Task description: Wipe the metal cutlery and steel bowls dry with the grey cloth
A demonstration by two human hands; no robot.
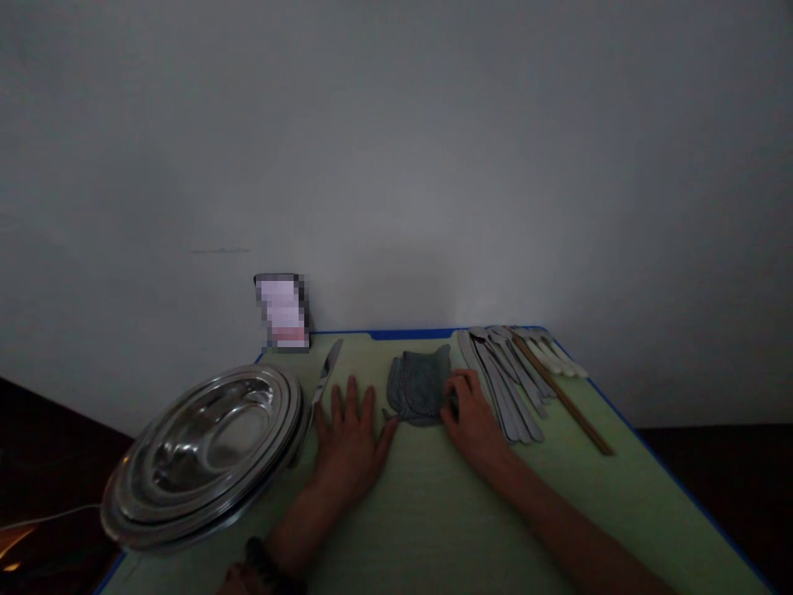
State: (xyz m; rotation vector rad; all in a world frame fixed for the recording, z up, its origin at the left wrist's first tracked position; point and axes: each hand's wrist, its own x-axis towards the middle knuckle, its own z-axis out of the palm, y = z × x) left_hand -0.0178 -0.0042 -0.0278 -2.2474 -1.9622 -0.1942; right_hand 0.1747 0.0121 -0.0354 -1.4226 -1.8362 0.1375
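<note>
A folded grey-green cloth (424, 384) with a patterned edge lies mid-table between my hands. My left hand (350, 438) rests flat on the table with its fingers spread. Its thumb tip meets the near left corner of the cloth. Beside its little finger lies a table knife (330, 364), its blade pointing away and its handle partly hidden by the hand. My right hand (474, 421) has its fingers curled in a pinch at the cloth's right edge. The fingertips are partly hidden.
A stack of shiny metal dishes (124, 487) stands at the left. On the right lie several metal knives, spoons and forks (505, 388), brown chopsticks (567, 397) and white spoons (561, 359). A phone (285, 312) leans on the wall behind the green table (409, 529).
</note>
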